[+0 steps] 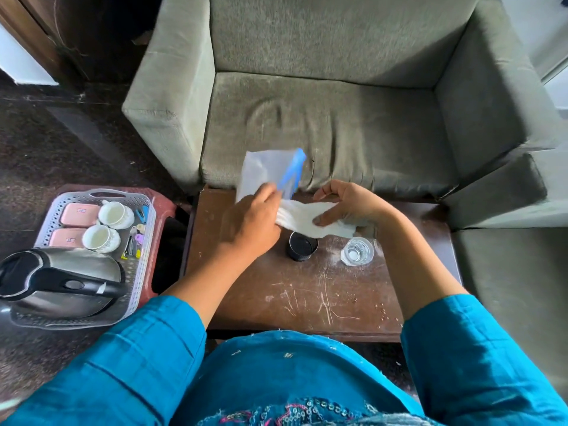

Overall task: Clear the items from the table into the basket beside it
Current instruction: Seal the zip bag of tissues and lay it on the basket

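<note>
On the scratched brown table, my left hand grips a clear plastic bag with a blue strip, lifted at the table's far edge. My right hand holds white tissue paper that stretches between both hands. A small black cup stands just below the tissue. To its right is a clear drinking glass. The grey perforated basket sits on a red stool to the left of the table.
The basket holds two pink boxes, two white cups on saucers, small clips and pens, and a steel electric kettle. A grey sofa stands directly behind the table. Dark floor lies to the left.
</note>
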{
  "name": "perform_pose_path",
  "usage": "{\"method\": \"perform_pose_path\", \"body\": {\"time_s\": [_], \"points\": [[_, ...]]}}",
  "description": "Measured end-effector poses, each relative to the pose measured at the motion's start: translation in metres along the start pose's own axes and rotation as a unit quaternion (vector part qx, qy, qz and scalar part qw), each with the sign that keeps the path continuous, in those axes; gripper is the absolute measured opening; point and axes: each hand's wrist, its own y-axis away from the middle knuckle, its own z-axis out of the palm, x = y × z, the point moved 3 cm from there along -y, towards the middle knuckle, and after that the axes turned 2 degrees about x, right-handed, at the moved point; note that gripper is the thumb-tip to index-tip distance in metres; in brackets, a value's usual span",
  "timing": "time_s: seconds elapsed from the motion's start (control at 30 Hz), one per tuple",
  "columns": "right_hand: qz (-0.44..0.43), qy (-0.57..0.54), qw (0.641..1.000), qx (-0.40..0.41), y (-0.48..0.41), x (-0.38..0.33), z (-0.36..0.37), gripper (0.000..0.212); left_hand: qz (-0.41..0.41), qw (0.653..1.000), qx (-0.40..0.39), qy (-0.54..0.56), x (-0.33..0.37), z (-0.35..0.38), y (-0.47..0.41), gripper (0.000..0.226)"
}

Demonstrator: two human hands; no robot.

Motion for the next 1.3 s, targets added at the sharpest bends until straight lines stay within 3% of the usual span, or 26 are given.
{"method": "perform_pose_path", "body": {"time_s": [0.07, 0.17, 0.23, 0.3, 0.43, 0.6, 0.77, 0.83, 0.93, 1.13, 1.3], "points": [[0.018, -0.126, 0.991, 0.035, -0.003, 0.009, -0.006, 0.029, 0.034, 0.997, -0.013, -0.061, -0.002, 0.008, -0.001, 0.016], [0.053, -0.224, 0.966, 0.115, -0.012, 0.03, -0.016, 0.019, 0.017, 0.997, -0.026, -0.067, -0.007, 0.022, -0.006, 0.012], [0.07, -0.216, 0.965, 0.13, -0.02, 0.047, -0.018, 0.016, -0.017, 0.997, -0.039, -0.062, -0.013, 0.033, -0.011, 0.016], [0.091, -0.175, 0.961, 0.195, -0.033, 0.069, -0.024, 0.021, -0.057, 0.996, -0.04, -0.049, -0.021, 0.044, -0.012, 0.02], [0.106, 0.009, 0.951, 0.291, -0.06, 0.112, -0.028, 0.027, -0.109, 0.993, -0.041, -0.035, -0.035, 0.072, -0.003, 0.035], [0.109, 0.143, 0.94, 0.289, -0.094, 0.148, -0.01, 0.021, -0.192, 0.98, -0.057, 0.005, -0.046, 0.102, 0.005, 0.045], [0.144, 0.222, 0.939, 0.222, -0.131, 0.179, 0.011, 0.041, -0.262, 0.963, -0.051, 0.027, -0.057, 0.122, 0.014, 0.041], [0.165, 0.246, 0.935, 0.196, -0.139, 0.189, 0.019, 0.044, -0.245, 0.967, -0.056, 0.031, -0.056, 0.129, 0.015, 0.047], [0.16, 0.27, 0.923, 0.221, -0.144, 0.191, 0.02, 0.039, -0.269, 0.962, -0.04, 0.015, -0.058, 0.132, 0.017, 0.037], [0.121, 0.294, 0.908, 0.274, -0.139, 0.182, 0.003, 0.045, -0.262, 0.958, -0.099, 0.061, -0.059, 0.145, 0.007, 0.054], [0.136, 0.324, 0.927, 0.13, -0.149, 0.19, 0.025, 0.053, -0.241, 0.963, -0.094, 0.082, -0.059, 0.146, 0.001, 0.051]]}}
